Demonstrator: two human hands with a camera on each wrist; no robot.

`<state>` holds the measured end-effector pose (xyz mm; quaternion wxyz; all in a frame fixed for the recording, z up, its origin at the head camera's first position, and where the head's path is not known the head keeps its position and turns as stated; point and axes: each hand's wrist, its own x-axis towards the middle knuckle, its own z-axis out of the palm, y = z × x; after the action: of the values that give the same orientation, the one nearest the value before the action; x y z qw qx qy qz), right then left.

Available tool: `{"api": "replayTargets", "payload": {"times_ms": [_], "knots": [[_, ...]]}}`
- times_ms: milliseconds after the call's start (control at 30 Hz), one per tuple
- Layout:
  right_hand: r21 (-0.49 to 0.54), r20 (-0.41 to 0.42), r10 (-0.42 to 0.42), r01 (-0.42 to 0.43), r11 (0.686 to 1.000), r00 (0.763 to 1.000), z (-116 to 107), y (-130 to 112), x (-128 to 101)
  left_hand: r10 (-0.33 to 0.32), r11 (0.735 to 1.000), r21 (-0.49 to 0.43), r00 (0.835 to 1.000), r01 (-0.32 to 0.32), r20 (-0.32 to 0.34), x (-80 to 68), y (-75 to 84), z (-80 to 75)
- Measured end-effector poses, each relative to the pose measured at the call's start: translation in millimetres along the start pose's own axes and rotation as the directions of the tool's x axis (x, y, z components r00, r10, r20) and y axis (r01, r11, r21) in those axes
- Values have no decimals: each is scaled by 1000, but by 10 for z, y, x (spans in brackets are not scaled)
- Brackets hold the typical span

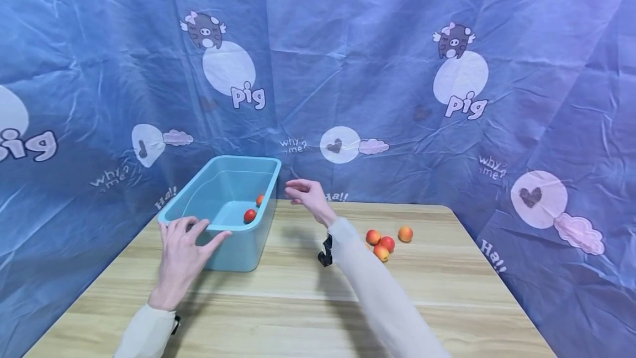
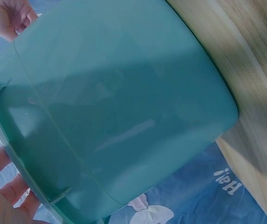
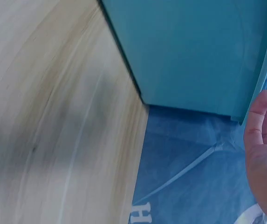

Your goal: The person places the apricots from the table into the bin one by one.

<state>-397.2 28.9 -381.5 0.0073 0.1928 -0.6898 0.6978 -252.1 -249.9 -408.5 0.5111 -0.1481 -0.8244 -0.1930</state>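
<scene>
Fruit (image 1: 386, 243), four pieces, sits clustered on the surface (image 1: 298, 303) to the right of the right forearm, near it; two more pieces (image 1: 250, 216) lie inside the teal bin (image 1: 226, 211). Right hand (image 1: 308, 196) hovers just beside the bin's right rim, fingers loose and holding nothing. Left hand (image 1: 181, 253) rests spread on the bin's near rim. Bin's long axis runs away from the person. Right arm is nearer the loose fruit. Wrist views show only the bin's outer wall (image 2: 124, 107) and fingertips; head view alone shows the fruit.
</scene>
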Motion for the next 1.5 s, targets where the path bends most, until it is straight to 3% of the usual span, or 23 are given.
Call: {"api": "replayTargets", "payload": {"times_ms": [833,1233,1500], "knots": [[-94,-13,80,-81,992,997,-803,173,-397,-18,1000,-21,1000,18,-1,15,-36,8],[-177,12,72,-69,982,997,-1284,171,-581,0,999,-33,1000,-1,-6,63,-68,24],[-146,-58,105,-112,983,993,-1552,224,-701,-9,1000,-15,1000,9,10,40,-48,10]]}}
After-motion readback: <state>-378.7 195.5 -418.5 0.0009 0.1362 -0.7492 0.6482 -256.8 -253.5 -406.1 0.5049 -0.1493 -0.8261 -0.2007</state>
